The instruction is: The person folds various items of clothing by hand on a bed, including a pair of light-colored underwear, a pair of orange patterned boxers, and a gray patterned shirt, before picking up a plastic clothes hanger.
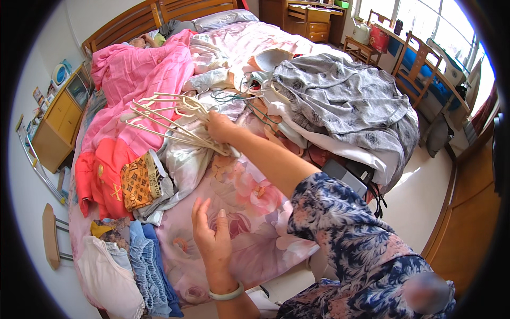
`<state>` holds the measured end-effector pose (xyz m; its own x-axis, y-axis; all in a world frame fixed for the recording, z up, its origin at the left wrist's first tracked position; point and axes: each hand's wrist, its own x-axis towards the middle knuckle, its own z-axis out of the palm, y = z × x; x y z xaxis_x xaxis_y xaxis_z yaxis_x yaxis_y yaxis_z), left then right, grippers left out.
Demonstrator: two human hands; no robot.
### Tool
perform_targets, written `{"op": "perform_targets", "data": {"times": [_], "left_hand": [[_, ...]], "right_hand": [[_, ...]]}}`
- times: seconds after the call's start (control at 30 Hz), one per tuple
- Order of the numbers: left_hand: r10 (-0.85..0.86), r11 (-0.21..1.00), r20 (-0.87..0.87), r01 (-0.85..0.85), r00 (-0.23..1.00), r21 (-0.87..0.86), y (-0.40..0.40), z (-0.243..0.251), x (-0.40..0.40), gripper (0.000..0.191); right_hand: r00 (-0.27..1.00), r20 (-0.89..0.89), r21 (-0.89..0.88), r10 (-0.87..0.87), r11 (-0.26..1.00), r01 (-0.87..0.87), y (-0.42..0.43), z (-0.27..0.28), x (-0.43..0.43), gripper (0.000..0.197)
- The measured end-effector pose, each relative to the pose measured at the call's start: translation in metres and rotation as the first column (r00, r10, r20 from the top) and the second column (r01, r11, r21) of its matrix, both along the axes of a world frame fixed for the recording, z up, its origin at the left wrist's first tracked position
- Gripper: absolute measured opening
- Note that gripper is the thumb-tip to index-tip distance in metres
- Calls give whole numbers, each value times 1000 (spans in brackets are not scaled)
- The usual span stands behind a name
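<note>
My right hand grips a bunch of off-white clothes hangers above the middle of the bed, their frames fanned out to the left. Below it hovers my left hand, fingers apart and holding nothing; a pale bangle circles that wrist. Beneath both hands spreads a pink floral bed sheet. A dark green wire hanger lies beyond my right hand among rumpled fabric. Left of my hands are a red garment and a folded orange patterned cloth bearing writing.
A person lies under a pink cover at the far left. Folded blue clothes and a white garment occupy the near left corner. Grey patterned fabric is heaped on the right. A crutch leans by the left wall.
</note>
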<state>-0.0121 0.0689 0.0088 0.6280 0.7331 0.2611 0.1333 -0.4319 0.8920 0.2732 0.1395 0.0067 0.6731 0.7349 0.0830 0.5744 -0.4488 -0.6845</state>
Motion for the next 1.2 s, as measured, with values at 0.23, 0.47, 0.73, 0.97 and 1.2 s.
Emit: {"op": "perform_targets", "data": {"times": [0.23, 0.47, 0.73, 0.97, 1.2], "left_hand": [[-22, 1000, 3, 22, 1000, -14, -3, 2, 5, 37], [-36, 999, 29, 36, 999, 14, -3, 2, 7, 37], [-39, 999, -17, 39, 999, 34, 2, -2, -2, 39], [-42, 996, -28, 44, 999, 77, 6, -5, -2, 39], [-53, 997, 14, 52, 999, 62, 1, -1, 4, 38]], "right_hand": [[946, 294, -208, 140, 975, -80, 11, -14, 7, 30], [670, 716, -308, 195, 950, 53, -75, 16, 100, 19], [845, 531, -366, 66, 917, 158, -165, 42, 117, 27], [837, 516, -266, -180, 896, 356, -187, 73, 146, 28], [802, 530, 57, -276, 955, 292, -273, 130, 153, 32]]}}
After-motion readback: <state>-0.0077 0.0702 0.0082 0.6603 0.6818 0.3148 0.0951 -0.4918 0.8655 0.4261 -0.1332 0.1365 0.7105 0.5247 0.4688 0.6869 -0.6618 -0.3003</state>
